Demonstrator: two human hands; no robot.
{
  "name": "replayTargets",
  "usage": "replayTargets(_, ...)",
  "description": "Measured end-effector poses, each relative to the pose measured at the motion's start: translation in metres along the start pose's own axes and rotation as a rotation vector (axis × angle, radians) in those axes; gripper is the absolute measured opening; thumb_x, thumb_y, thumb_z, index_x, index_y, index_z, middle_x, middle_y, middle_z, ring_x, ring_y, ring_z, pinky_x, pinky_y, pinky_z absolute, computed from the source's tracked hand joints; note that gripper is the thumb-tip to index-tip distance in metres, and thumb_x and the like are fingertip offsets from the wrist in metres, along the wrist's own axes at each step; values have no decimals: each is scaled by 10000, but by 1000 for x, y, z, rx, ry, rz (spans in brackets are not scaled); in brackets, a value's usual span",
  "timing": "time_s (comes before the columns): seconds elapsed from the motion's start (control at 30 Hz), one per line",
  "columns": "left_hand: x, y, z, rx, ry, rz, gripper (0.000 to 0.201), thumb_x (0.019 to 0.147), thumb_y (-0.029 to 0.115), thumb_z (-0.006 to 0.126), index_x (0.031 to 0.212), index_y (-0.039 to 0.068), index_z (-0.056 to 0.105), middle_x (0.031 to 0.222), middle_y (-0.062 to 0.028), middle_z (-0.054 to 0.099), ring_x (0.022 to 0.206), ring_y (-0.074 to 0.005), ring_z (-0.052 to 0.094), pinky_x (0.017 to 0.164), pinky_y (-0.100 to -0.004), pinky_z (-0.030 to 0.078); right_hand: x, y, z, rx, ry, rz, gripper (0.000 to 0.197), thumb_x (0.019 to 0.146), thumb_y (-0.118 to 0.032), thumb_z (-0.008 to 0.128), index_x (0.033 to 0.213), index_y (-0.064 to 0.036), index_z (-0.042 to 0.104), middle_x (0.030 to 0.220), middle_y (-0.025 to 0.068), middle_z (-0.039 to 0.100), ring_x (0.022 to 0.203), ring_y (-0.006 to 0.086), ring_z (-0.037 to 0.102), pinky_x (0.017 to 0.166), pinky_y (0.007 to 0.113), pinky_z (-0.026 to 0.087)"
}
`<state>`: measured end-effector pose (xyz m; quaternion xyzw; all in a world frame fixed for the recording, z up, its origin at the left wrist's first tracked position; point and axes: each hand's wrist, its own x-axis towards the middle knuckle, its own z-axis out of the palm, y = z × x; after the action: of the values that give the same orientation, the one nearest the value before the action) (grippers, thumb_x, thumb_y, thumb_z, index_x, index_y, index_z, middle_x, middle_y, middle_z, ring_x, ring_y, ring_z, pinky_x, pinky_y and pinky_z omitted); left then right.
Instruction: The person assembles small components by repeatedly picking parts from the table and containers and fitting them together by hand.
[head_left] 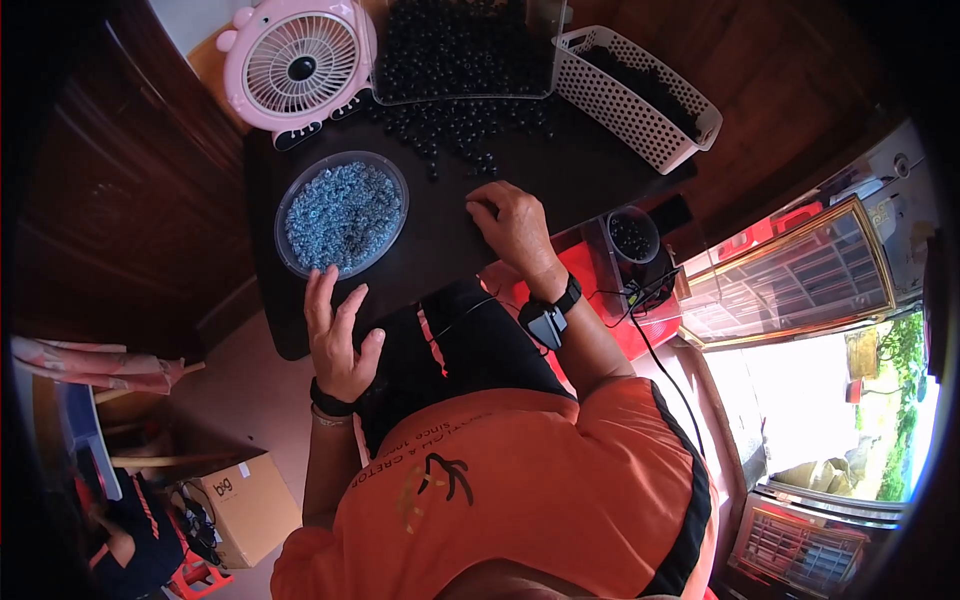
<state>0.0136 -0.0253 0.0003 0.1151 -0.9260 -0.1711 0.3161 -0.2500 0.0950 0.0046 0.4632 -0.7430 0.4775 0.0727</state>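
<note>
A round clear bowl [402, 212] full of small translucent blue beads [345, 215] rests on the left of the dark table [420, 262]. My left hand [338, 335] is at the bowl's near rim, its fingers spread and its fingertips by the edge of the beads. To the right of the bowl, my right hand [512, 226] lies low over the tabletop with its fingers curled and the thumb tucked in. Whatever its fingertips might pinch is hidden. Loose black beads [455, 135] are scattered on the table beyond that hand.
A clear bin [465, 97] of black beads lies at the back, beside a pink fan [232, 75] on the left and a white perforated basket [635, 115] on the right. A clear cup [633, 236] of black beads and cables stand over a red surface [655, 335].
</note>
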Motion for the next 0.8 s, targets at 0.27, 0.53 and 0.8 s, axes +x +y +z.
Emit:
replayTargets(0.27, -4, -11, -5, -399, 54, -46, 399, 806, 188, 572, 1153, -8, 579, 1427, -170, 349, 1377, -345, 216, 1075, -457, 255, 51, 63, -33, -137, -145, 161, 200, 768, -182, 647, 916, -50, 675, 839, 127, 678, 771, 290, 653, 702, 366, 509)
replayTargets(0.53, -9, -14, -7, -445, 67, -68, 394, 808, 207, 576, 1149, 10, 588, 1417, -148, 381, 1385, -317, 216, 1069, -439, 262, 94, 62, -19, -223, -391, 143, 275, 758, -243, 653, 967, -66, 677, 835, 115, 688, 797, 284, 659, 734, 371, 513)
replayTargets(0.8, -5, -13, -10, -470, 52, -72, 370, 773, 152, 607, 1125, 38, 602, 1393, -152, 412, 1377, -343, 237, 1077, -447, 256, 99, 62, -14, -439, -320, 32, 226, 759, -227, 653, 889, -43, 665, 826, 123, 679, 770, 256, 659, 702, 354, 521)
